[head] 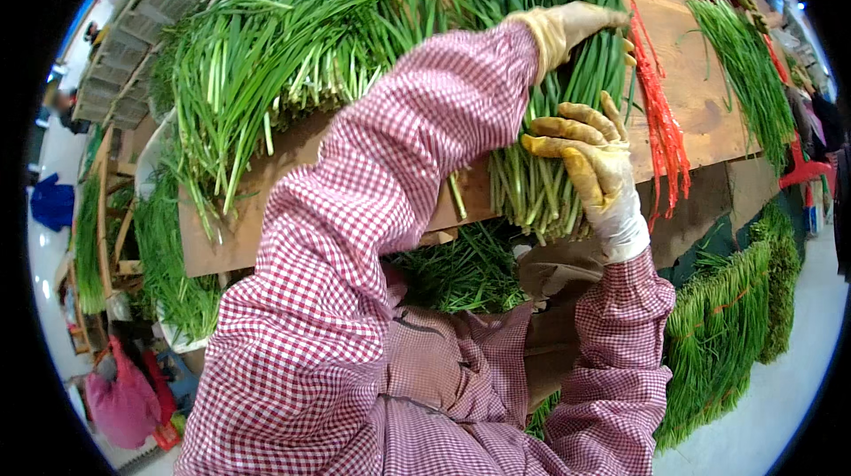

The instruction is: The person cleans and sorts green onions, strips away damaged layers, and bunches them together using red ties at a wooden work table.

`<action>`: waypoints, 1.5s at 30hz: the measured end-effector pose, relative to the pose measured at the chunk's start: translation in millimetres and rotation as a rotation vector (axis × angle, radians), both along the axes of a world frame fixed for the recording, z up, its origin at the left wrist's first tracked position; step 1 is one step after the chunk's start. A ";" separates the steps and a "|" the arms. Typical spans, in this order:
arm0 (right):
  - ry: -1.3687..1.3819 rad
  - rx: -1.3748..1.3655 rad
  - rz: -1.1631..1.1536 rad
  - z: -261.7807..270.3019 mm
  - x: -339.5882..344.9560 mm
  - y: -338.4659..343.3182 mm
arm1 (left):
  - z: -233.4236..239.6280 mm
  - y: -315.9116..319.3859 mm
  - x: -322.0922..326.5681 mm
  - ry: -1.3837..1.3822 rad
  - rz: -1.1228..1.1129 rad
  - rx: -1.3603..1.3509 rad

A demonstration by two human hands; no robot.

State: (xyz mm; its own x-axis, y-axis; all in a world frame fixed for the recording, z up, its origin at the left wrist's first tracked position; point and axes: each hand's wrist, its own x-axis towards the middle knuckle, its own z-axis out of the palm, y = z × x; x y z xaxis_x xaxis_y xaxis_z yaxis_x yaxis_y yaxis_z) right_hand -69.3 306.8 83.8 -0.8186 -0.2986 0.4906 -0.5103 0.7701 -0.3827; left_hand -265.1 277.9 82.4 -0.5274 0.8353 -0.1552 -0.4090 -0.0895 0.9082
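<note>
A thick bunch of Chinese chives (pixel 542 193) lies across the wooden board (pixel 705 77) before me, its pale cut ends towards my body. My left hand (pixel 585 27), in a stained, pale glove, arches over its leafy part, fingers hooked round the right side; motion blurs it and the thumb is hidden. Lower down, my right hand (pixel 588 147), also gloved and yellowed, rests against the stems with its fingers spread. Just right of the bunch, red plastic strips (pixel 665 123) hang over the board's front edge.
A large heap of loose chives (pixel 286 44) covers the board's left side. Another bunch (pixel 748 70) sits at the far right. Tied bundles (pixel 721 330) stand low on the right. Loose greens (pixel 459 270) lie below the front edge. Pale crates (pixel 126 70) are stacked at back left.
</note>
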 end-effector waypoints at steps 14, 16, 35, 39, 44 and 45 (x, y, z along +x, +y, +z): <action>-0.009 -0.096 0.038 4.1 -3.8 -3.9 | -8.4 -196.3 83.1 1.253 0.204 -0.318; -0.038 -0.090 0.028 8.2 -1.5 -3.3 | -22.5 -207.8 84.9 1.513 0.104 -0.408; -0.077 -0.020 0.131 18.5 1.2 0.5 | 2.8 -47.8 32.2 1.560 -0.406 -0.005; -0.119 0.120 0.086 6.5 39.6 -18.3 | -3.5 -52.9 41.7 1.543 -0.284 0.070; 0.086 0.124 -0.033 -25.7 40.9 -33.4 | -5.7 -60.5 44.8 1.526 -0.254 0.087; 0.085 0.135 -0.017 -24.3 38.9 -30.0 | -6.3 -58.8 43.3 1.553 -0.225 0.119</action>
State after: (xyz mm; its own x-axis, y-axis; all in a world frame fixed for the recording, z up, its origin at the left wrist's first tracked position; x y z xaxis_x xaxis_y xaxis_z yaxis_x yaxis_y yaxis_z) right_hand -30.4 276.8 59.5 -0.7815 -0.3529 0.5146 -0.5229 0.8203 -0.2315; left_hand -221.9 219.2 76.2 0.0292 0.8832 0.4681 0.8656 -0.2565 0.4300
